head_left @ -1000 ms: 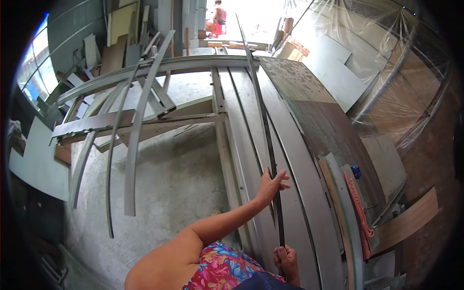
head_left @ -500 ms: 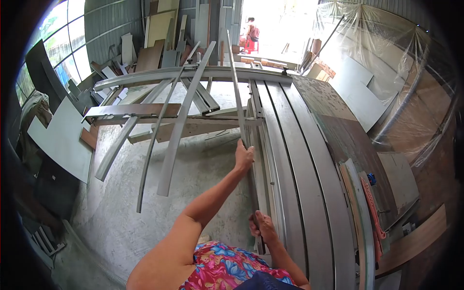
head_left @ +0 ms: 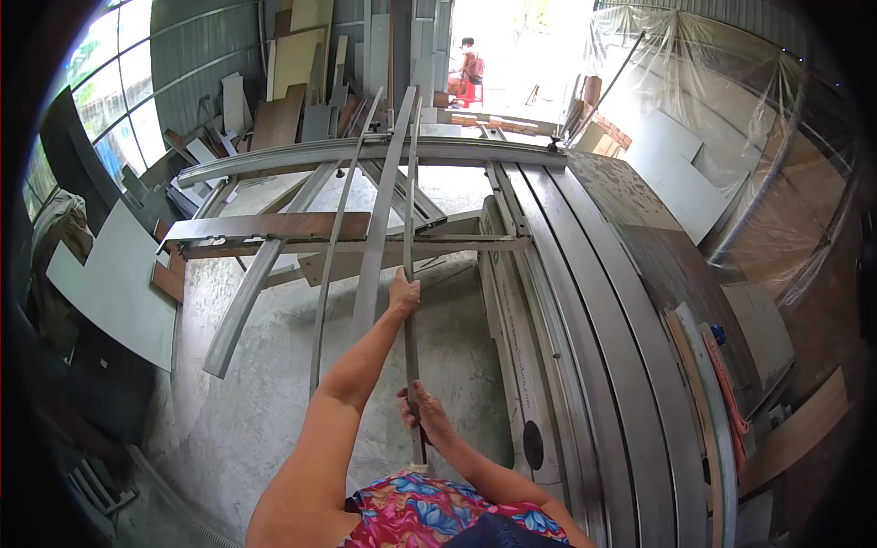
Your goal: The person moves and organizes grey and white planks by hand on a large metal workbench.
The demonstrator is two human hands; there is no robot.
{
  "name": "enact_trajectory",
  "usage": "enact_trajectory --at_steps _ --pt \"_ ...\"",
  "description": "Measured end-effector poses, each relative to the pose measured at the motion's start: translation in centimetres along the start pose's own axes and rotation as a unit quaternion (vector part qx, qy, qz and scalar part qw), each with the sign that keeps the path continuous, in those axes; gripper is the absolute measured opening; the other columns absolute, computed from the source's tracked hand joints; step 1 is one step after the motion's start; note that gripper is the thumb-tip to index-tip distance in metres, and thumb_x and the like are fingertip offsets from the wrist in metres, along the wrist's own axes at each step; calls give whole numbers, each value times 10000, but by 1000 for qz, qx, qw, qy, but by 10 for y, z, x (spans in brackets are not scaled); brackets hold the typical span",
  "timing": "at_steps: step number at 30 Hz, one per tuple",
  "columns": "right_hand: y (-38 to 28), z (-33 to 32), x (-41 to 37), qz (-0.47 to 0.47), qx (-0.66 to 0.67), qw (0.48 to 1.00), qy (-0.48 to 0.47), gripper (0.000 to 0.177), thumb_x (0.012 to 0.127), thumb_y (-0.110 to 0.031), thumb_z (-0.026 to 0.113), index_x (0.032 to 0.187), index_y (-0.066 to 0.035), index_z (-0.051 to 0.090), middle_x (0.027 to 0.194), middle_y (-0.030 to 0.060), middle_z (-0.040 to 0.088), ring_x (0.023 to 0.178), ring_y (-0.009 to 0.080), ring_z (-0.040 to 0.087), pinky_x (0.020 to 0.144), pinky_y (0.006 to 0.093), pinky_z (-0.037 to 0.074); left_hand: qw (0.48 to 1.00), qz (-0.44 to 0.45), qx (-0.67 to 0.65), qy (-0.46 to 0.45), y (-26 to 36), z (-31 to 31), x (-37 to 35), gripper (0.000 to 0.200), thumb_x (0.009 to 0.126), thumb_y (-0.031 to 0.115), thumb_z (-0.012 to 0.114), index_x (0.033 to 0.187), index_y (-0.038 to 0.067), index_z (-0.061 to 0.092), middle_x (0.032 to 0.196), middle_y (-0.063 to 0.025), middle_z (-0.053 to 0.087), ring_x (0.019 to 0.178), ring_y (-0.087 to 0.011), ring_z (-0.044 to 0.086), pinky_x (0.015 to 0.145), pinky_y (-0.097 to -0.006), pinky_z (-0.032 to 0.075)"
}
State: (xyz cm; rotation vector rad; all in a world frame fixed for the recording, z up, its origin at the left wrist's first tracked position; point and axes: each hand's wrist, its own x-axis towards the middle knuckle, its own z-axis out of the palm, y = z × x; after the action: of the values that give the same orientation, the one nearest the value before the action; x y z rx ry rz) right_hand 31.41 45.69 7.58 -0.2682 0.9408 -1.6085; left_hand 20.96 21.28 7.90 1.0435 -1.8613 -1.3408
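Note:
A long narrow strip [head_left: 410,210] runs away from my body, between the machine's metal table and two other strips. My left hand [head_left: 404,292] is closed around it near its middle, arm stretched forward. Nearer my body, my right hand [head_left: 427,416] grips the same strip close to its near end, with the thumb upward. Just left of it lies a wider pale strip [head_left: 373,265], its near end hidden behind my left arm. Farther left is a thin strip [head_left: 338,247]. These rest across a sliding support frame [head_left: 448,244].
The grooved metal saw table [head_left: 594,338] extends along my right. A long metal fence [head_left: 292,157] crosses the far side. Brown board [head_left: 274,226] lies on the frame. Panels [head_left: 119,283] lean at left, plastic sheeting [head_left: 731,119] hangs at right. A person [head_left: 470,66] sits outside the doorway.
Both hands have carried the held strip left, away from the metal table's edge, to beside the wider pale strip. Its far end now sits close to the other strips. The view has shifted slightly.

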Motion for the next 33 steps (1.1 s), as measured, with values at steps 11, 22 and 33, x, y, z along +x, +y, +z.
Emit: enact_trajectory --at_steps 11,22,33 --pt "34 -61 -7 132 -140 977 94 537 902 -515 439 1165 -56 526 1041 53 621 892 166 615 753 291 488 997 -31 69 9 -140 -45 47 573 757 156 611 1272 -14 427 1193 -254 516 1127 -340 501 941 -370 407" --pt "56 -152 -128 114 -134 917 359 461 904 -445 481 1136 -50 533 961 81 630 798 172 620 695 292 497 932 17 337 130 -155 -56 12 404 724 136 647 1107 58 546 938 -165 514 886 -336 544 756 -435 458" --pt "92 -189 -199 6 -65 875 480 340 893 -349 543 1052 -50 563 902 71 639 718 140 635 545 240 486 901 75 408 130 -142 -57 -3 606 709 166 679 1259 110 431 1230 -166 424 1132 -335 422 892 -471 376"
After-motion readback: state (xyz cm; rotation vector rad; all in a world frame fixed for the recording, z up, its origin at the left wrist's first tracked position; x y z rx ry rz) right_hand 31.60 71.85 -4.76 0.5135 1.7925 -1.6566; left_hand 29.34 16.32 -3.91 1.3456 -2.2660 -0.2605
